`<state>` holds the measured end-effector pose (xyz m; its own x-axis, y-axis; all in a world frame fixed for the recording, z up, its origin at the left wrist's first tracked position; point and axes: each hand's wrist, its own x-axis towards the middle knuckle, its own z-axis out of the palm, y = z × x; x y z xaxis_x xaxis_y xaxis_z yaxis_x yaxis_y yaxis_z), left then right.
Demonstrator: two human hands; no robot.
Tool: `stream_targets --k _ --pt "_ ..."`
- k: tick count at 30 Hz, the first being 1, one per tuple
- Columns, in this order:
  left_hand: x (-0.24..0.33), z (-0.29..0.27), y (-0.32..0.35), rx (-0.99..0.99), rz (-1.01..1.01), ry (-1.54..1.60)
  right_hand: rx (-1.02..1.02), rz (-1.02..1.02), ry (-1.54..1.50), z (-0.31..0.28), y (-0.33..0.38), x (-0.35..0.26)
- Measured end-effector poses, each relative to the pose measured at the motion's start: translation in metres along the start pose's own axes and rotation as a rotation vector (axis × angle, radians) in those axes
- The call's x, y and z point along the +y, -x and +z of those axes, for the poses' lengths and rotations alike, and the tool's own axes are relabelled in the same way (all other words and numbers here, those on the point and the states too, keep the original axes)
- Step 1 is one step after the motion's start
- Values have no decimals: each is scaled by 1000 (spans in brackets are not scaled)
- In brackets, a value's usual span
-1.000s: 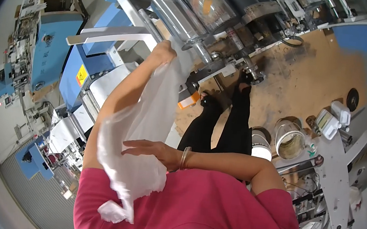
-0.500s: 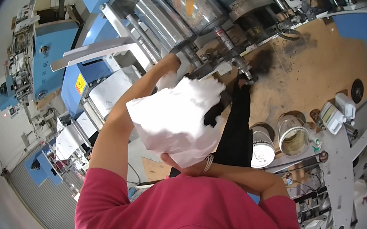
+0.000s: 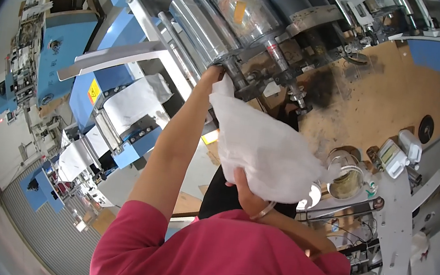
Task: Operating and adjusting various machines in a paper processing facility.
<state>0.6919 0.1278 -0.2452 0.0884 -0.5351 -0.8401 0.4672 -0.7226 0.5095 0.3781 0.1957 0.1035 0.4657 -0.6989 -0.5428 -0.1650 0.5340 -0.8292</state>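
Observation:
A crumpled white sheet point(image 3: 269, 144), cloth or paper, hangs in front of me, blurred by motion. My right hand point(image 3: 248, 194) is closed on its lower edge, with the thumb lying over the sheet. Up by the lower end of a shiny metal roller point(image 3: 198, 26), my left hand point(image 3: 215, 74) is closed, its fingers partly hidden. The sheet narrows to a corner at this hand and appears to be pinched there. Beside that roller lies a larger, smudged roller point(image 3: 242, 9) with a small orange patch.
A grey metal arm point(image 3: 114, 57) juts out left of the rollers. Right of me stand a pail point(image 3: 346, 182) with murky contents, white plastic jugs point(image 3: 393, 159) and a machine side plate point(image 3: 393, 233). Dark stains mark the brown floor board point(image 3: 381, 97). Blue machines point(image 3: 64, 50) line the left.
The sheet has swung right and stretched out, and its black smear no longer shows. My right hand has moved right and a little up with it. My left hand stays by the roller end.

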Motion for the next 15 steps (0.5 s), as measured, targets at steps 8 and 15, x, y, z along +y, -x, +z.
stream_targets --k 8,15 --pt "109 125 260 124 32 -149 321 -624 1716 38 -68 38" --pt "104 143 271 247 22 -249 -465 -327 725 52 -109 24"
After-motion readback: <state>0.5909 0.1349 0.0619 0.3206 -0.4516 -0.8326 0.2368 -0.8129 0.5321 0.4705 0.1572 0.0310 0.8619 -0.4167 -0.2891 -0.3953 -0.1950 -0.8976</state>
